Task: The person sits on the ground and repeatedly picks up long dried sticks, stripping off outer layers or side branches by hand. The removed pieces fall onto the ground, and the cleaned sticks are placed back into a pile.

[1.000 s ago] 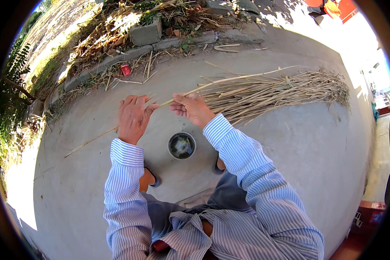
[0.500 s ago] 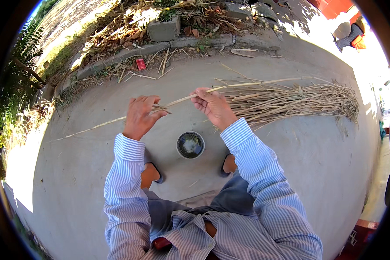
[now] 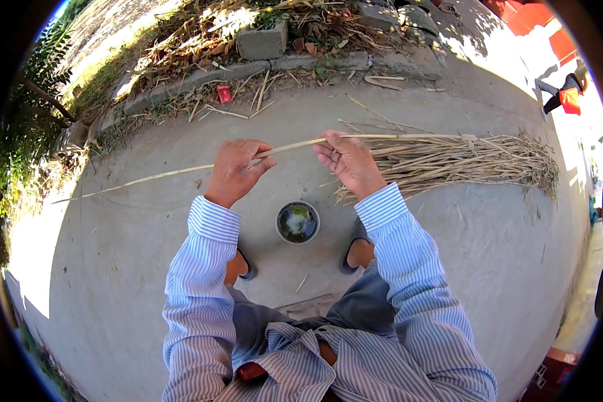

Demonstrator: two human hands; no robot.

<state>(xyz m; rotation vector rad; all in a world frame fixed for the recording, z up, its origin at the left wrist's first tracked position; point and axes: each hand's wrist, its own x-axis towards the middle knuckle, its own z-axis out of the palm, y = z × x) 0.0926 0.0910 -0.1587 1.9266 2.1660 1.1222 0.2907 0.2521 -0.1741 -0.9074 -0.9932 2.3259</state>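
Stalk [image 3: 293, 146] farther left, bundle [image 3: 449, 161] nearby

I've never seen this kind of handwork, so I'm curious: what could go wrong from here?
The long, thin stalk might bend or snap between the left hand and right hand. Its right part overlaps the bundle in view and could snag there, if they touch. The round container sits near the feet, so a shifting foot could perhaps tip it.

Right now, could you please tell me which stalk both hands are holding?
The long pale stalk spanning the left hand and right hand; others lie on the ground, most in the bundle.
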